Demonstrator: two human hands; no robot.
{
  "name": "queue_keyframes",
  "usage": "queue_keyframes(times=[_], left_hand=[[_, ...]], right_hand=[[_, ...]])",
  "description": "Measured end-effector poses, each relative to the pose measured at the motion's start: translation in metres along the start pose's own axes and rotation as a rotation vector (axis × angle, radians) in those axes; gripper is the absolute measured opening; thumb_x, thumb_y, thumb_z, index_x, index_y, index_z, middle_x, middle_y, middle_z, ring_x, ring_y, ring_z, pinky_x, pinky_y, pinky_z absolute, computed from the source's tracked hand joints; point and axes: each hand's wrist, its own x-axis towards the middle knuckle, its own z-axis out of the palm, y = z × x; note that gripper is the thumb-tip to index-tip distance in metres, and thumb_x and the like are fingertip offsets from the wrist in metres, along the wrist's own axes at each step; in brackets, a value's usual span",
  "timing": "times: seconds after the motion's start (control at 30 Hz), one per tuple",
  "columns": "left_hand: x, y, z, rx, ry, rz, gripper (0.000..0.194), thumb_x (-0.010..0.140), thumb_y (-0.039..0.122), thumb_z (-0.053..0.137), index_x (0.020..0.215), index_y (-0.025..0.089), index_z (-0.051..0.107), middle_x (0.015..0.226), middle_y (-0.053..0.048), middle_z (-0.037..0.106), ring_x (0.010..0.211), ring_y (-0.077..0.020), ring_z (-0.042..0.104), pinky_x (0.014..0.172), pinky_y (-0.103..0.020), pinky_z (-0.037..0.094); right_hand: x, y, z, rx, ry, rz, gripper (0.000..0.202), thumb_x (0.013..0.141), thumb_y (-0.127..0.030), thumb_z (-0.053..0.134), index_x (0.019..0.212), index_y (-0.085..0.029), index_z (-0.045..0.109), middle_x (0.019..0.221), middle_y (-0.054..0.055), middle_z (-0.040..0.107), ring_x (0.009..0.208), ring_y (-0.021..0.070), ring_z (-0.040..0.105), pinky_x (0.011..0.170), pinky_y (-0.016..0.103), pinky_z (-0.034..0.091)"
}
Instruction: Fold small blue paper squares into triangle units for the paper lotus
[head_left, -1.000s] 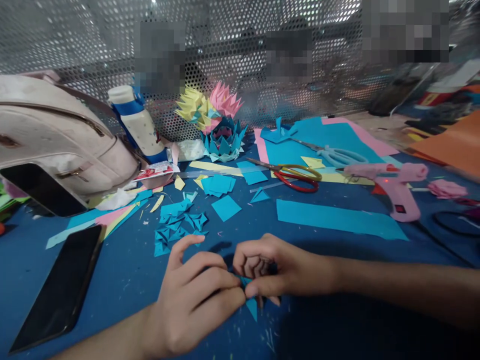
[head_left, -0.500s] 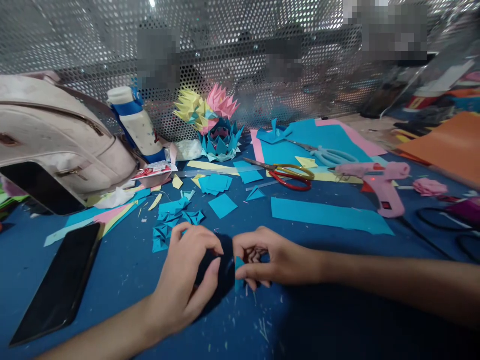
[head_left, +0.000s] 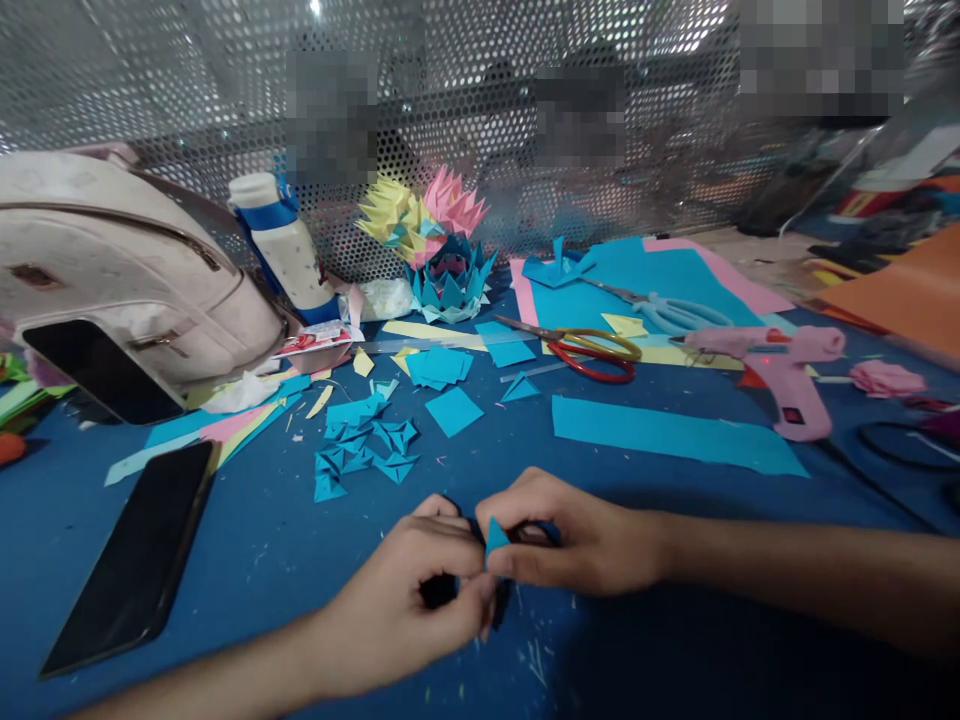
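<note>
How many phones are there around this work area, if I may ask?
2. The flat phone lies on the table, left of the hands; the tilted phone is behind it, against the bag.

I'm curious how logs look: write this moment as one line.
right hand: pinching small blue paper | left hand: close beside, grip unclear | beyond: folded blue pieces

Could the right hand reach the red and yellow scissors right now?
Probably yes: the right hand looks near enough to the scissors, but the flat blue strip lies partly between. It's also pinching a small blue paper piece, so it may need to let go first.
</note>
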Motion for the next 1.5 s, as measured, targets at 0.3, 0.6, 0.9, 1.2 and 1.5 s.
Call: queue_keyframes(times=[0.3,0.6,0.9,1.2,1.5], left_hand=[[0.002,-0.002,0.000,0.038,-0.081,0.045,0.029,0.080,0.016,0.050,0.055,0.017,0.035,0.053,0.008,0.038,0.053,-0.0077,0.037,0.075,-0.030,0.031],[0.000,0.000,-0.002,0.058,-0.158,0.033,0.034,0.095,0.024,0.047,0.062,0.019,0.056,0.059,0.004,0.062,0.063,-0.0104,0.057,0.083,-0.032,0.034],[0.003,0.004,-0.003,0.127,-0.172,0.056,0.037,0.097,0.020,0.042,0.063,0.019,0.057,0.062,0.002,0.065,0.066,-0.0114,0.060,0.082,-0.031,0.035],[0.000,0.002,-0.003,0.132,-0.154,0.051,0.039,0.099,0.023,0.042,0.063,0.019,0.059,0.061,0.003,0.063,0.063,-0.0105,0.058,0.081,-0.030,0.036],[0.000,0.000,-0.001,0.080,-0.043,0.069,0.039,0.096,0.022,0.044,0.058,0.018,0.051,0.054,0.004,0.056,0.056,-0.0093,0.048,0.075,-0.030,0.036]], right_hand=[[-0.001,0.005,0.003,-0.156,-0.116,-0.032,0.040,0.098,-0.038,0.048,0.065,-0.015,0.053,0.056,-0.006,0.034,0.051,0.0054,0.033,0.054,0.019,0.028],[-0.001,0.004,0.011,-0.226,-0.038,-0.016,0.045,0.096,-0.039,0.049,0.058,-0.016,0.050,0.052,-0.006,0.032,0.049,0.0054,0.031,0.050,0.020,0.025],[-0.003,0.005,0.015,-0.279,-0.003,-0.037,0.050,0.098,-0.045,0.048,0.057,-0.016,0.051,0.052,-0.005,0.036,0.049,0.0062,0.030,0.051,0.021,0.023],[-0.001,0.004,0.014,-0.318,0.028,-0.091,0.052,0.101,-0.040,0.040,0.058,-0.015,0.054,0.050,-0.003,0.043,0.048,0.0067,0.034,0.052,0.023,0.026],[-0.001,0.005,0.012,-0.236,0.052,-0.026,0.053,0.101,-0.043,0.037,0.055,-0.017,0.031,0.052,-0.006,0.029,0.048,0.0047,0.027,0.051,0.023,0.023]])
